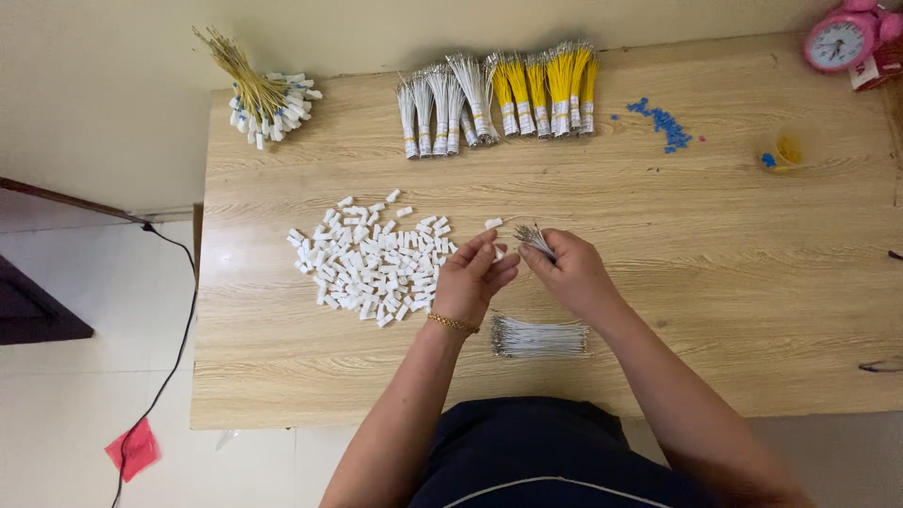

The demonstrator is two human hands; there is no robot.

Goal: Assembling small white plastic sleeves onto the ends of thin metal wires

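Left hand (pixel 472 277): raised just above the table, fingers curled, thumb and forefinger pinched on a small white plastic connector (pixel 499 252) at the fingertips. A gold bracelet (pixel 452 324) sits on that wrist.

Right hand (pixel 572 275): closed around a thin bunch of grey wires (pixel 534 237), whose metal tips fan out up and to the left, just beside the connector. Whether wire and connector touch cannot be told.

Just left of the left hand: a loose pile of white connectors (pixel 372 263) spread on the wooden table (pixel 715 254). Near the table's front edge, between the two forearms, lies a flat bundle of grey wires (pixel 538 338).

Far edge of table: a row of banded wire bundles (pixel 499 99), grey on the left, yellow on the right. Far left corner: a bundle of yellow wires with white connectors fitted (pixel 263 94). To the right of the row, scattered blue bits (pixel 666 122), a small yellow cup (pixel 783 152) and, at the corner, a pink alarm clock (pixel 839 39).
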